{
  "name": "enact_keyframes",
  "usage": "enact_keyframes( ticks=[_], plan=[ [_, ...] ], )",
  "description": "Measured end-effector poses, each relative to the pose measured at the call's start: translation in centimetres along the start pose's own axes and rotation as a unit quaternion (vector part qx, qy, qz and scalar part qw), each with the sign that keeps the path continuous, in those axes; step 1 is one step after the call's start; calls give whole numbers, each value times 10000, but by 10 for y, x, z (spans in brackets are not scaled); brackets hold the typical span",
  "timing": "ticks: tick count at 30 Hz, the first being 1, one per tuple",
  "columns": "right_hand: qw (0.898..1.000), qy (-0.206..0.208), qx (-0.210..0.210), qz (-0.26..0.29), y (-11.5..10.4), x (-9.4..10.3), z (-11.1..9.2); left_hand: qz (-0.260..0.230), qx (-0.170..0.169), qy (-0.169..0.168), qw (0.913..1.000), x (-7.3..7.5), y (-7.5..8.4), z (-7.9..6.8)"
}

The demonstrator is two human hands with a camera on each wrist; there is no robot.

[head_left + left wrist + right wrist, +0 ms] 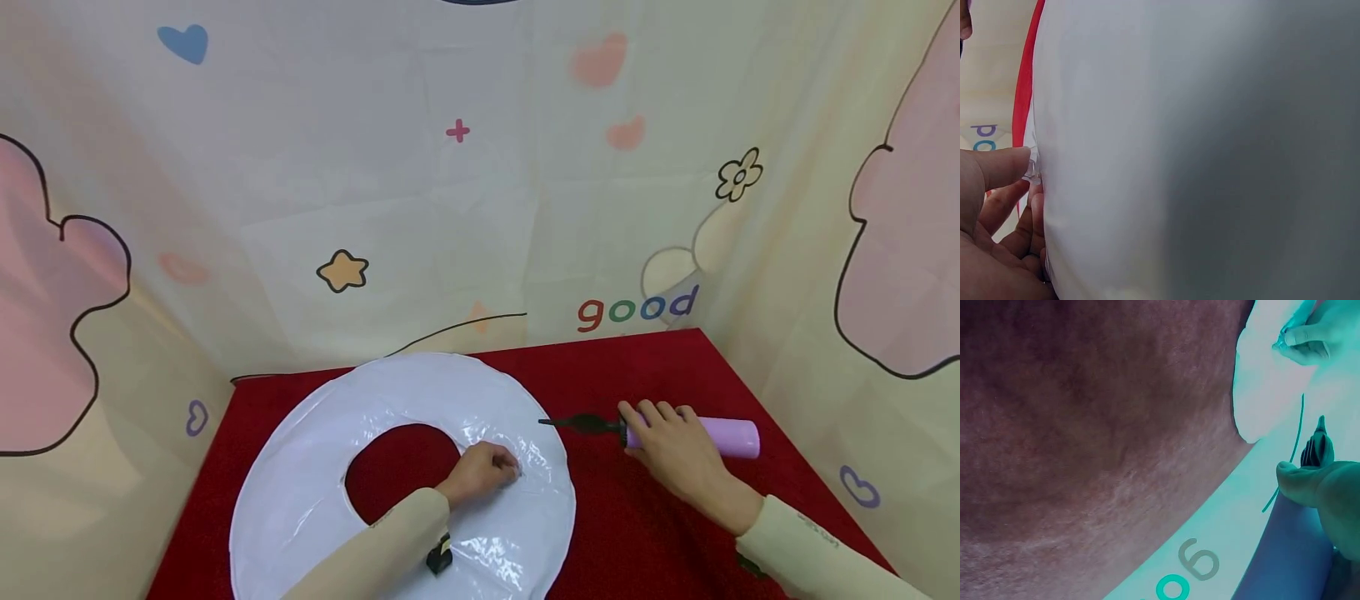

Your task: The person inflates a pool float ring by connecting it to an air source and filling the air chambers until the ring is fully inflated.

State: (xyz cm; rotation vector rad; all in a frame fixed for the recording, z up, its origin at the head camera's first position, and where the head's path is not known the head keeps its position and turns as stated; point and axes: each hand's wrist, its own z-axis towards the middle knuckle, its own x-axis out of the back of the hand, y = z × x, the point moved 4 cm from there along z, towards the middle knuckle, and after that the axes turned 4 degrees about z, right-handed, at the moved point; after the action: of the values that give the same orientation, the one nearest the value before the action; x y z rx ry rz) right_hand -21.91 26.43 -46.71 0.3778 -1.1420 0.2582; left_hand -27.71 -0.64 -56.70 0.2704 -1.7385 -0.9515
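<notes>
A white inflatable swim ring [300, 475], puffed up and shiny, lies on the red cloth. My left hand [482, 472] reaches across its hole and pinches the clear air valve [1033, 165] on its right side; the left wrist view shows thumb and fingers at the valve. To the right, my right hand [671, 446] grips a purple hand pump [731, 437] round its body. The pump's black nozzle [588, 423] points left, its tip overlapping the ring's right edge in the head view. In the right wrist view the thumb lies along the pump near the nozzle.
The red cloth [630, 525] covers the table. Printed curtains [480, 208] with hearts, a star and the word "good" stand behind and at both sides. A small black wrist device [439, 557] shows below the left sleeve, over the ring.
</notes>
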Motion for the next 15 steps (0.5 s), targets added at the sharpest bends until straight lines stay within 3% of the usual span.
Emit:
enact_keyframes(
  ticks=[15],
  plan=[
    [9963,-374,745,-211,-24,-16,9,-133,-58,65,9999,2,3,0]
  ],
)
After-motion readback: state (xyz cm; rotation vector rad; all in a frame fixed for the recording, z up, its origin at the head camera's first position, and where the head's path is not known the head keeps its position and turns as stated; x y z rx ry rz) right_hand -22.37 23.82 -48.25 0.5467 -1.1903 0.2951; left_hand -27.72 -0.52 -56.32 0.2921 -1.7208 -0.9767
